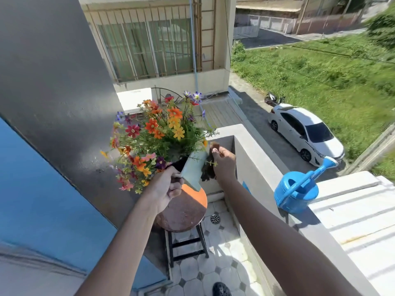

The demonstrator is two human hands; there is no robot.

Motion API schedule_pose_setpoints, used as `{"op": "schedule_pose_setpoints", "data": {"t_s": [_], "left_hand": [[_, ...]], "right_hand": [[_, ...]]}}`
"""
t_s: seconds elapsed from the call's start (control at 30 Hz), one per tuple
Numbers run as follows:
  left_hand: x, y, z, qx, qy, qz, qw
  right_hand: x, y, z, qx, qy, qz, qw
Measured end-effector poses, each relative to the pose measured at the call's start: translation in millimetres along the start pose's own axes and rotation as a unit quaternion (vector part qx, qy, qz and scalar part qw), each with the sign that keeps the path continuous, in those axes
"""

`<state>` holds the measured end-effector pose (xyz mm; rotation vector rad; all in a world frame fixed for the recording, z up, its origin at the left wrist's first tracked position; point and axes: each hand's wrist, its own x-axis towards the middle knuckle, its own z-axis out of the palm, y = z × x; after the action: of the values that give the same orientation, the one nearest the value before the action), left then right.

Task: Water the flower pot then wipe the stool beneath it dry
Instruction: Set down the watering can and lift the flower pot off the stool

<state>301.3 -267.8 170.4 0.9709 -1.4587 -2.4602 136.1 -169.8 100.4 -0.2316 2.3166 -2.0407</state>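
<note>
In the head view, the flower pot [193, 169], pale grey-green and packed with orange, red, yellow and purple blooms, is lifted and tilted above the round stool [186, 212]. The left hand [168, 186] grips its rim with curled fingers. The right hand [223, 160] pinches a dark cloth [208, 171] beside the pot, and 1 blue watering can [297, 189] sits on the balcony wall [263, 167].

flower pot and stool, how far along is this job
Watering looks done: the blue watering can is parked on the balcony wall. In hand: the left hand grips the flower pot, lifted and tilted off the round stool, while the right hand holds a dark cloth. Left: wiping the stool seat, then setting the pot back.
</note>
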Motion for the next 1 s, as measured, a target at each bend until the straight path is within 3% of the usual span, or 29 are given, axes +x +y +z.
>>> {"op": "schedule_pose_setpoints", "data": {"t_s": [0.07,0.2,0.33,0.4,0.5,0.73,0.87,1.0], "left_hand": [[-1,0,2,0.002,0.000,0.002,1.000],[2,3,9,0.015,0.015,0.018,1.000],[9,16,4,-0.019,0.032,0.018,0.999],[9,20,-3,-0.019,0.040,0.020,0.999],[4,16,-4,-0.007,0.043,0.025,0.999],[-7,11,2,0.000,0.014,0.018,1.000],[-16,9,3,0.004,0.009,0.021,1.000],[-17,10,2,0.020,0.017,0.026,0.999]], "right_hand": [[-1,-21,3,0.014,0.013,-0.016,1.000],[-22,-65,9,0.031,0.003,-0.131,0.991],[-76,-40,7,0.026,-0.054,-0.189,0.980],[-96,-14,6,0.008,-0.106,-0.177,0.979],[-99,-2,7,0.000,-0.119,-0.172,0.978],[-48,-61,13,0.021,-0.028,-0.212,0.977],[-9,-41,6,-0.038,0.019,-0.127,0.991],[-9,-18,4,-0.041,0.002,-0.099,0.994]]}}
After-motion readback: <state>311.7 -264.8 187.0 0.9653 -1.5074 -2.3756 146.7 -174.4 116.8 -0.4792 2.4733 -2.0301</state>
